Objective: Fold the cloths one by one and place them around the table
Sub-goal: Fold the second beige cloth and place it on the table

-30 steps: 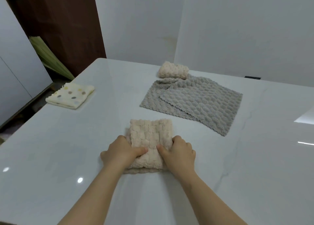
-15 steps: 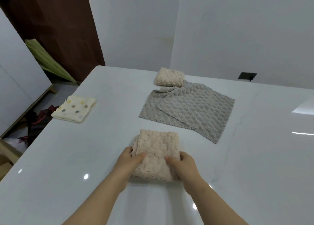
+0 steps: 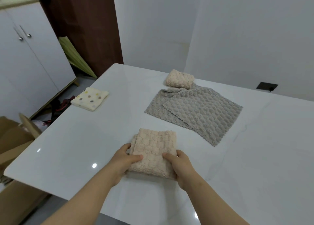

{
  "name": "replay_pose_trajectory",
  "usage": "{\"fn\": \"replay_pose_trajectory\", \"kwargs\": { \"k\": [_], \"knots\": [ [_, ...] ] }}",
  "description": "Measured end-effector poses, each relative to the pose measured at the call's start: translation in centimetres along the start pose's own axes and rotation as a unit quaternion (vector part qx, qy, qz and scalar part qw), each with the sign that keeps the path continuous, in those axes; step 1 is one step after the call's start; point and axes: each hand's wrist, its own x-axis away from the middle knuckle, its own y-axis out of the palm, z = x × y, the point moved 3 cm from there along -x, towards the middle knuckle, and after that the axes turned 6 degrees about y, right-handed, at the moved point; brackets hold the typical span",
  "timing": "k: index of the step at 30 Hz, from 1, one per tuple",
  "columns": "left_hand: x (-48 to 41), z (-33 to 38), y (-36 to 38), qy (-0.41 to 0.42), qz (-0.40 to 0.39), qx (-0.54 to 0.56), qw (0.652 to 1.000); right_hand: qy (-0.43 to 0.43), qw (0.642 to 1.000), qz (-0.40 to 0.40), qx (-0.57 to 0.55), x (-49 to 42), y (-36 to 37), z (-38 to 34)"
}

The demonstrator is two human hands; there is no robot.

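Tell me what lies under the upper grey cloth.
A second grey cloth lies under the upper grey cloth; only its left part shows. Whatever else is beneath is covered.

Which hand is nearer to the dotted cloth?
Left. The left hand grips the left edge of the beige cloth, on the side facing the dotted cloth. The right hand grips the opposite edge, farther from the dotted cloth.
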Motion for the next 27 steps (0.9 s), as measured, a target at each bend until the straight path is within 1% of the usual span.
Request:
{"fn": "replay_pose_trajectory", "kwargs": {
  "k": [7,14,21,24,27],
  "knots": [
    [1.3,-0.5,-2.3,0.019,0.072,0.029,0.997,-0.003,0.998,-0.042,0.041,-0.4,2.5,0.3],
    [2.2,-0.3,-9.4,0.014,0.133,0.048,0.990,0.002,0.992,-0.094,0.087,-1.4,9.7,0.6],
    [1.5,0.2,-21.6,0.044,0.185,0.098,0.977,0.003,0.984,-0.133,0.119,-3.2,22.7,1.5],
    [1.0,0.3,-28.3,0.040,0.201,0.099,0.974,0.006,0.982,-0.136,0.128,-4.3,29.7,2.5],
    [0.2,0.7,-36.1,0.037,0.195,0.087,0.976,0.014,0.983,-0.136,0.119,-5.1,37.2,3.3]
  ]
}}
